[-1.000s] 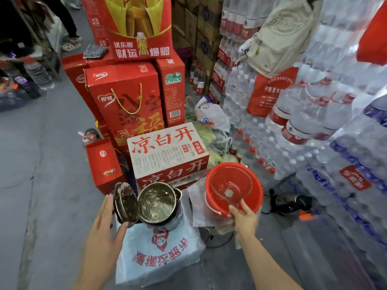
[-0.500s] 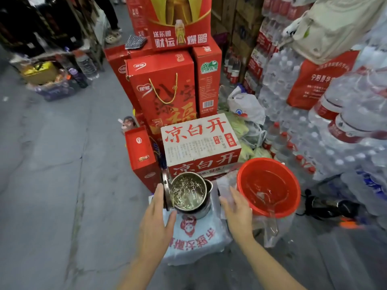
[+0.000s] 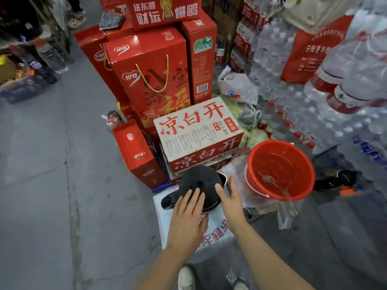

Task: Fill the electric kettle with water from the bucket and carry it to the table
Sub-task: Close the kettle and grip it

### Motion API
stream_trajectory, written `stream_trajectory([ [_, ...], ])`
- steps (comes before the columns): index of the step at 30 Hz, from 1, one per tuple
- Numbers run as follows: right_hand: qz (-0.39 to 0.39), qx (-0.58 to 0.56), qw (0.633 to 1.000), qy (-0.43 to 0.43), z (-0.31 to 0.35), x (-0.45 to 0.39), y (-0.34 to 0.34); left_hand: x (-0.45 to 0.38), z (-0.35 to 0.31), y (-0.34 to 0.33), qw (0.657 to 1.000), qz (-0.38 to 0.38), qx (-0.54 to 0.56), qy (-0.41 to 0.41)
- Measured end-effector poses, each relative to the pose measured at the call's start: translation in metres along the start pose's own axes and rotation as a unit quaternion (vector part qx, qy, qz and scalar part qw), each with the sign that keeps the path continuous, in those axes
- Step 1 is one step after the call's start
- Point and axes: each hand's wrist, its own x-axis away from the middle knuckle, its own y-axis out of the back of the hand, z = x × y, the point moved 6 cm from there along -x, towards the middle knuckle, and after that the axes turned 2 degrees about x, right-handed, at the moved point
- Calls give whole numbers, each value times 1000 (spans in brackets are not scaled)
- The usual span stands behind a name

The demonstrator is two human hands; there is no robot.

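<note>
The electric kettle (image 3: 199, 182) stands on a white printed bag (image 3: 213, 231) on the floor, its black lid down and its black handle pointing left. My left hand (image 3: 187, 218) lies flat with fingers spread on the lid's near edge. My right hand (image 3: 230, 200) rests open against the kettle's right side. The red bucket (image 3: 301, 162) stands just right of the kettle, holding water and a clear plastic ladle (image 3: 278, 189) whose handle hangs over the near rim.
A white carton with red characters (image 3: 199, 132) sits right behind the kettle, with red gift boxes (image 3: 150, 80) stacked behind it. Shrink-wrapped water bottle packs (image 3: 314, 101) fill the right side. Grey concrete floor (image 3: 41, 174) stretches left. My shoes show at the bottom.
The kettle's lid, open before, is now down over the water-filled pot. My left hand moved onto the lid; my right hand left the bucket's rim and came to the kettle's side.
</note>
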Motion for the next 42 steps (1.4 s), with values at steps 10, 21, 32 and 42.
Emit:
stream_trajectory([
  [10,-31,-55,997,42,-24,-8,-3,18,109,-10,924,-66,323,192],
  [21,92,-89,981,144,-48,-36,-11,-8,132,-56,802,-295,512,92],
  [32,27,-218,955,201,-42,-50,-13,-29,111,-37,757,-418,502,1],
  [42,-30,-313,912,264,79,33,49,-44,7,92,753,-376,537,-65],
])
